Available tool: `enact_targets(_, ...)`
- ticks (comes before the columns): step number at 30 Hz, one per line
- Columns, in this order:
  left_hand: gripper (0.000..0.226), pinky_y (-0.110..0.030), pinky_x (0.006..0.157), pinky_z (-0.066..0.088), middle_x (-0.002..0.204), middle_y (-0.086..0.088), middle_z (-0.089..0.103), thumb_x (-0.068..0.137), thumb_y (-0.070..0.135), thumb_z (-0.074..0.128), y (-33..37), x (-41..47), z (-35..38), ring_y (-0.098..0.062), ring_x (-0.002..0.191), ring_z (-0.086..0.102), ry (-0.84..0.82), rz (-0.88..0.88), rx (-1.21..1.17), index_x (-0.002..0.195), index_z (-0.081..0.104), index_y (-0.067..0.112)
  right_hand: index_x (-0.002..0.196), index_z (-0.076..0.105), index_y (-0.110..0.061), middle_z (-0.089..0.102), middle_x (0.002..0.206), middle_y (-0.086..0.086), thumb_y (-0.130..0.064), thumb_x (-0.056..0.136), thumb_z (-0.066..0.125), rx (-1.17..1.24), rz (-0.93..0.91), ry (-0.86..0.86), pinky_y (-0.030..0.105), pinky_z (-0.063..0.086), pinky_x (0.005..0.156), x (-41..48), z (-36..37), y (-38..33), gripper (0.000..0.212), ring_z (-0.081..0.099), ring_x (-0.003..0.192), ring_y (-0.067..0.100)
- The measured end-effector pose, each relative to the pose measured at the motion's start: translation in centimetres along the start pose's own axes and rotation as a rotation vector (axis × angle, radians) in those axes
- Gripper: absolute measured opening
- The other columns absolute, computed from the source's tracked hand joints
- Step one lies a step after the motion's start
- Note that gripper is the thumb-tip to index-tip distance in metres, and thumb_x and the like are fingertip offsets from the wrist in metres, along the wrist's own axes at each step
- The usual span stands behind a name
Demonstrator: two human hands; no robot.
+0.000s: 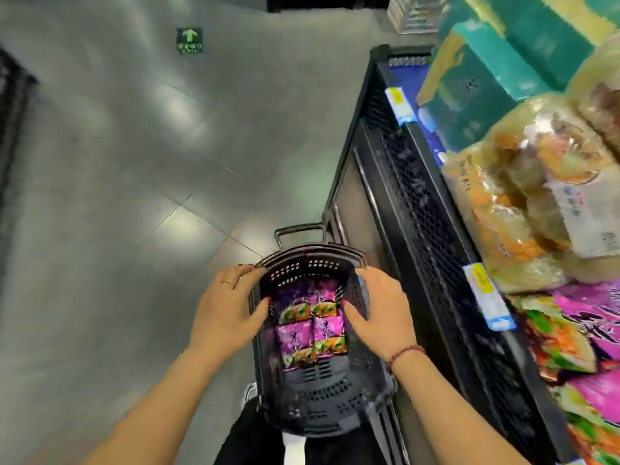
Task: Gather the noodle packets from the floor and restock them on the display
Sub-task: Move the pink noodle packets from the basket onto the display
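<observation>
Purple noodle packets (pixel 310 330) lie flat inside the black basket (pixel 312 397).

You face one basket (pixel 312 394), four purple packets (pixel 310 327) showing inside it, and two price tags (pixel 400 105) on one shelf (pixel 419 203).

You're over a grey glossy tiled floor (pixel 134 196), overhead light glaring off it in white patches. Green arrow floor sticker (pixel 190 40) far ahead. Dark rack (pixel 10 129) at your left edge, blurred. On your right, black mesh-fronted display (pixel 419 196) with blue-white price tags (pixel 399 105), teal boxes (pixel 486 78) and tan bagged goods (pixel 536 196) on top.
</observation>
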State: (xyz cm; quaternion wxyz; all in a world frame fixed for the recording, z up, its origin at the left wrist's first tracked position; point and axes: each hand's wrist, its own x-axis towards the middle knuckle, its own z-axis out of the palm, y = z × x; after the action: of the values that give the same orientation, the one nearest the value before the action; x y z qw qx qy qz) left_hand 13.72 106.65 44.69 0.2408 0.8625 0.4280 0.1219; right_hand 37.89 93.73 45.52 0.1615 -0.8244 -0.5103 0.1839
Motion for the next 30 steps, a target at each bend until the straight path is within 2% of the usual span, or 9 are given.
enact_targets(10, 0.052, -0.024, 0.102, 0.031, 0.133, 0.009, 0.045, 0.087, 0.034, 0.065, -2.8, -1.1, 18.0, -0.008, 0.126, 0.038, -0.032, -0.395, -0.26, 0.136, 0.052, 0.026, 0.14, 0.043, -0.022, 0.047, 0.14, 0.005, -0.028, 0.082, 0.071, 0.115, 0.125, -0.252, 0.037, 0.033, 0.109, 6.0, 16.5, 10.5, 0.065, 0.041, 0.13, 0.024)
enact_targets(12, 0.055, -0.022, 0.104, 0.029, 0.138, 0.007, 0.042, 0.085, 0.04, 0.062, -3.9, -0.7, 22.5, -0.009, 0.13, 0.036, -0.057, -0.461, -0.322, 0.138, 0.049, 0.029, 0.142, 0.04, -0.028, 0.044, 0.142, 0.003, -0.028, 0.084, 0.071, 0.147, 0.148, -0.273, 0.038, 0.033, 0.111, 6.7, 20.3, 12.4, 0.066, 0.038, 0.132, 0.023)
enact_targets(15, 0.06, -0.023, 0.109, 0.027, 0.145, 0.002, 0.037, 0.085, 0.031, 0.07, -6.2, 0.2, 29.1, -0.012, 0.136, 0.034, -0.069, -0.583, -0.43, 0.14, 0.046, 0.033, 0.143, 0.036, -0.035, 0.038, 0.144, 0.0, -0.026, 0.086, 0.069, 0.25, 0.22, -0.301, 0.033, 0.03, 0.111, 7.9, 25.5, 15.0, 0.067, 0.032, 0.135, 0.017)
enact_targets(18, 0.066, -0.026, 0.113, 0.021, 0.153, -0.002, 0.028, 0.086, 0.027, 0.07, -8.9, 1.5, 35.0, -0.015, 0.143, 0.023, -0.085, -0.669, -0.505, 0.143, 0.039, 0.036, 0.142, 0.038, -0.036, 0.038, 0.142, -0.001, -0.021, 0.087, 0.068, 0.302, 0.248, -0.294, 0.022, 0.026, 0.103, 9.3, 30.3, 18.0, 0.065, 0.033, 0.134, 0.014)
enact_targets(21, 0.069, -0.025, 0.112, 0.014, 0.159, -0.007, 0.015, 0.088, 0.027, 0.069, -12.1, 3.3, 39.9, -0.016, 0.147, 0.012, -0.101, -0.757, -0.523, 0.146, 0.033, 0.039, 0.143, 0.037, -0.035, 0.036, 0.141, -0.001, -0.02, 0.087, 0.068, 0.343, 0.281, -0.301, 0.022, 0.028, 0.103, 10.8, 34.6, 20.8, 0.066, 0.033, 0.131, 0.011)
enact_targets(23, 0.074, -0.024, 0.108, 0.016, 0.159, -0.01, 0.014, 0.087, 0.03, 0.07, -14.0, 4.6, 42.3, -0.021, 0.147, 0.014, -0.101, -0.807, -0.504, 0.148, 0.029, 0.041, 0.144, 0.034, -0.039, 0.033, 0.144, 0.001, -0.02, 0.087, 0.069, 0.345, 0.28, -0.323, 0.024, 0.027, 0.105, 12.1, 37.2, 22.4, 0.07, 0.03, 0.134, 0.014)
enact_targets(26, 0.077, -0.034, 0.11, 0.026, 0.148, -0.012, 0.023, 0.088, 0.037, 0.067, -16.2, 5.8, 46.1, -0.028, 0.139, 0.027, -0.139, -0.877, -0.454, 0.15, 0.022, 0.04, 0.143, 0.031, -0.043, 0.031, 0.144, 0.003, -0.022, 0.086, 0.069, 0.38, 0.298, -0.337, 0.021, 0.025, 0.103, 14.0, 40.7, 24.3, 0.072, 0.033, 0.135, 0.014)
enact_targets(29, 0.077, -0.043, 0.108, 0.035, 0.128, -0.01, 0.035, 0.086, 0.047, 0.065, -18.0, 6.4, 49.0, -0.031, 0.126, 0.038, -0.183, -0.892, -0.405, 0.149, 0.022, 0.037, 0.144, 0.034, -0.034, 0.034, 0.13, 0.003, -0.018, 0.085, 0.07, 0.426, 0.356, -0.296, -0.001, 0.028, 0.084, 15.6, 43.6, 25.6, 0.071, 0.046, 0.103, -0.021)
enact_targets(30, 0.074, -0.045, 0.106, 0.038, 0.125, -0.01, 0.039, 0.085, 0.049, 0.065, -18.6, 6.5, 49.7, -0.032, 0.123, 0.041, -0.193, -0.891, -0.388, 0.147, 0.027, 0.033, 0.144, 0.034, -0.034, 0.034, 0.127, 0.004, -0.019, 0.084, 0.071, 0.423, 0.36, -0.303, -0.001, 0.03, 0.084, 16.1, 44.5, 25.9, 0.071, 0.048, 0.1, -0.018)
